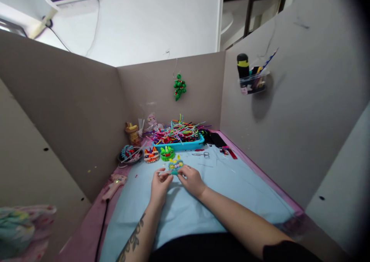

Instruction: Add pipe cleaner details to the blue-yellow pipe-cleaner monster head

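Observation:
Over the blue cloth, my left hand [160, 185] and my right hand [192, 180] face each other with fingertips pinched. Between them is a small teal fuzzy piece [174, 173], which looks like pipe cleaner, held at both ends. Just behind my fingers sits a blue and yellow pipe-cleaner animal head [175, 165], partly covered by the hands; whether they touch it I cannot tell. Farther back stand a green pipe-cleaner head [167, 153] and an orange and white one [151, 155].
A blue tray [190, 145] heaped with coloured pipe cleaners stands at the back. Scissors [206, 155] lie right of centre. On the left are a dark bowl [138, 158] and a corded pink glue gun [114, 188]. Grey panels [170, 67] enclose the table; a tool box [252, 85] hangs right.

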Demonstrator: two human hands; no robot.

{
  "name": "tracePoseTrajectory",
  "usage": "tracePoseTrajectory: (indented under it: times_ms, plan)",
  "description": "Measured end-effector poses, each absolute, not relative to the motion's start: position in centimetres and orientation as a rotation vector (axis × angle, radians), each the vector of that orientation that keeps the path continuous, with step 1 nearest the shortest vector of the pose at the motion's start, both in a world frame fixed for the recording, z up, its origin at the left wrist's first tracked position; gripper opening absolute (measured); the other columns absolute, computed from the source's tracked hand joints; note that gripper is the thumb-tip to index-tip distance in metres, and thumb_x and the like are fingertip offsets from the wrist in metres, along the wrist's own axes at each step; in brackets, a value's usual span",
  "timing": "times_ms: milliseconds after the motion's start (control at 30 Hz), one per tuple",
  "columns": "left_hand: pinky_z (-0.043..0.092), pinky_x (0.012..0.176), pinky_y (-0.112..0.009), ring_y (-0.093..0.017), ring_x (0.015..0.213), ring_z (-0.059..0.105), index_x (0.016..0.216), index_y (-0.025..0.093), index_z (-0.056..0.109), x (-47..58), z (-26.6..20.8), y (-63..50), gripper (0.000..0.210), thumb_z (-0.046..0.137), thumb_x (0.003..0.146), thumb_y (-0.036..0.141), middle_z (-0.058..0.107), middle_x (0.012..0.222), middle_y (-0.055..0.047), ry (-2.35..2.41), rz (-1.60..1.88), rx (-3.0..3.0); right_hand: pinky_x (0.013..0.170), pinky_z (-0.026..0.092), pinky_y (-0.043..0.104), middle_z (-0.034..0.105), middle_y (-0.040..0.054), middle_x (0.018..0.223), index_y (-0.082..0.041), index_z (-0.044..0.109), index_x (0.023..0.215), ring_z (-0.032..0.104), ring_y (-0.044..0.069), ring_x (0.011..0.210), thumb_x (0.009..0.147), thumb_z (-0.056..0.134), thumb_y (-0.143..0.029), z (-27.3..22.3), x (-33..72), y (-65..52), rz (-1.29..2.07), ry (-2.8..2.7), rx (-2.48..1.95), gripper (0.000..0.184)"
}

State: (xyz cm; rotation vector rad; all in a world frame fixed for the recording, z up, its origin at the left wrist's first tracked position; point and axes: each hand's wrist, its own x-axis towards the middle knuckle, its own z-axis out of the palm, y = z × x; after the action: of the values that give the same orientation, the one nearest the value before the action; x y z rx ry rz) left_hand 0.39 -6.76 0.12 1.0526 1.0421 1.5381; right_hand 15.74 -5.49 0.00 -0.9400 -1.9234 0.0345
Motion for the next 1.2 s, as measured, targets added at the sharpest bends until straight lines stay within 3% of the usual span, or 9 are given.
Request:
tracePoseTrajectory:
  times_ms: [167, 467, 633, 733, 800, 1033, 1200]
  plan:
    - [0.045, 0.061, -0.024, -0.015, 0.065, 0.06, 0.082, 0.011, 0.064, 0.3, 0.1, -6.8, 0.038, 0.074, 0.056, 0.036, 0.067, 0.072, -0.005, 1.142, 1.428, 1.163, 0.064, 0.039, 0.026, 0.058, 0.0022, 0.073, -0.02, 0.056, 0.079, 0.053, 0.016, 0.068, 0.078, 0.052, -0.014, 0.0, 15.9, -5.4, 0.029, -1.923, -0.966, 0.007]
    - [0.04, 0.051, -0.022, -0.012, 0.05, 0.053, 0.066, 0.009, 0.065, 0.3, 0.1, -6.7, 0.041, 0.068, 0.061, 0.05, 0.058, 0.052, -0.002, 1.202, 1.375, 1.131, 0.069, 0.036, 0.03, 0.057, 0.0053, 0.076, -0.02, 0.056, 0.071, 0.051, 0.018, 0.074, 0.082, 0.049, -0.014, 0.3, 15.8, -5.8, -0.273, -2.02, -1.008, 0.014]
    - [0.042, 0.053, -0.022, -0.011, 0.052, 0.053, 0.075, 0.009, 0.066, 0.1, -0.4, -6.2, 0.041, 0.07, 0.06, 0.047, 0.061, 0.057, -0.002, 1.188, 1.431, 1.106, 0.074, 0.038, 0.032, 0.059, 0.0073, 0.088, -0.018, 0.056, 0.085, 0.053, 0.02, 0.083, 0.08, 0.053, -0.017, -0.1, 15.9, -5.5, -0.142, -2.018, -0.967, 0.006]
    - [0.044, 0.055, -0.022, -0.011, 0.055, 0.054, 0.076, 0.01, 0.065, 0.1, -0.4, -6.3, 0.039, 0.07, 0.061, 0.046, 0.063, 0.065, -0.002, 1.179, 1.472, 1.123, 0.077, 0.039, 0.033, 0.06, 0.0079, 0.092, -0.017, 0.053, 0.097, 0.053, 0.021, 0.089, 0.077, 0.057, -0.021, -0.1, 16.0, -5.4, -0.032, -1.999, -0.924, 0.021]
    - [0.045, 0.057, -0.023, -0.012, 0.057, 0.055, 0.077, 0.011, 0.065, 0.1, -0.2, -6.4, 0.038, 0.069, 0.062, 0.046, 0.064, 0.069, -0.003, 1.178, 1.482, 1.148, 0.078, 0.04, 0.032, 0.061, 0.0071, 0.092, -0.017, 0.053, 0.099, 0.054, 0.02, 0.09, 0.079, 0.055, -0.02, 0.0, 16.1, -5.4, 0.011, -2.0, -0.914, 0.021]
    - [0.047, 0.063, -0.026, -0.014, 0.065, 0.058, 0.078, 0.012, 0.066, 0.4, 0.2, -6.9, 0.032, 0.068, 0.062, 0.041, 0.066, 0.078, -0.005, 1.171, 1.519, 1.213, 0.074, 0.04, 0.031, 0.062, 0.0051, 0.084, -0.02, 0.059, 0.09, 0.055, 0.019, 0.082, 0.084, 0.048, -0.017, -0.1, 16.1, -5.2, 0.025, -2.071, -0.928, 0.013]
    - [0.047, 0.074, -0.03, -0.02, 0.079, 0.062, 0.081, 0.014, 0.066, 0.4, 0.8, -7.2, 0.025, 0.069, 0.061, 0.03, 0.068, 0.081, -0.006, 1.152, 1.478, 1.316, 0.068, 0.041, 0.028, 0.057, 0.0031, 0.072, -0.02, 0.056, 0.076, 0.053, 0.017, 0.072, 0.084, 0.044, -0.016, -0.5, 16.2, -4.8, 0.09, -2.007, -0.923, 0.015]
